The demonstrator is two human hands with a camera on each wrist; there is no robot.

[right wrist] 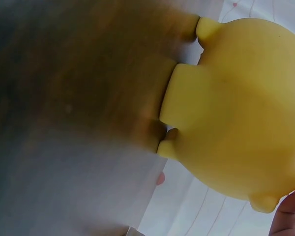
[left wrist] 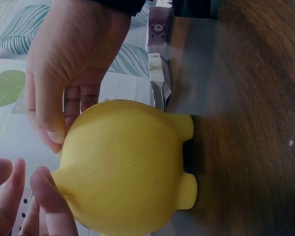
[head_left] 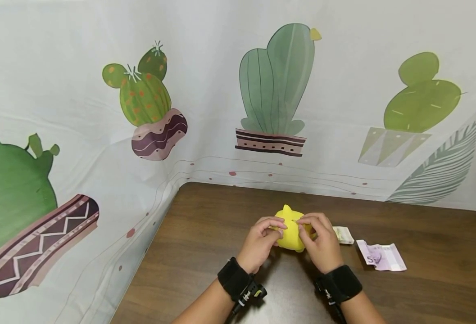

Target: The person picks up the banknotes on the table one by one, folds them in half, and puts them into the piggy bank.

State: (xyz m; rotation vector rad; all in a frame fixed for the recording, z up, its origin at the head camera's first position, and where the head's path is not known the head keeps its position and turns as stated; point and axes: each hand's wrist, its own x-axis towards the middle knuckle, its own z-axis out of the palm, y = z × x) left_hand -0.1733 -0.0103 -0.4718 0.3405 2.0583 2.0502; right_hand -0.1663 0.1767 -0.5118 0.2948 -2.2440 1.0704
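Note:
A yellow piggy bank (head_left: pixel 289 234) stands on its short legs on the brown wooden table (head_left: pixel 221 225). My left hand (head_left: pixel 273 225) holds its left side, fingers curled over the top. My right hand (head_left: pixel 306 224) holds the right side with thumb and fingers at the top. In the left wrist view the piggy bank (left wrist: pixel 128 167) fills the middle, my left fingertips (left wrist: pixel 49 196) touch its top edge, and the right hand (left wrist: pixel 64 78) curls over it from beyond. The right wrist view shows the piggy bank's (right wrist: pixel 241 108) underside and legs on the table.
A folded pale banknote (head_left: pixel 344 235) lies just right of my right hand, and a purple banknote (head_left: pixel 380 257) lies further right. A cactus-print cloth (head_left: pixel 181 112) hangs behind and left of the table. The table's left edge (head_left: pixel 148 261) runs beside my left arm.

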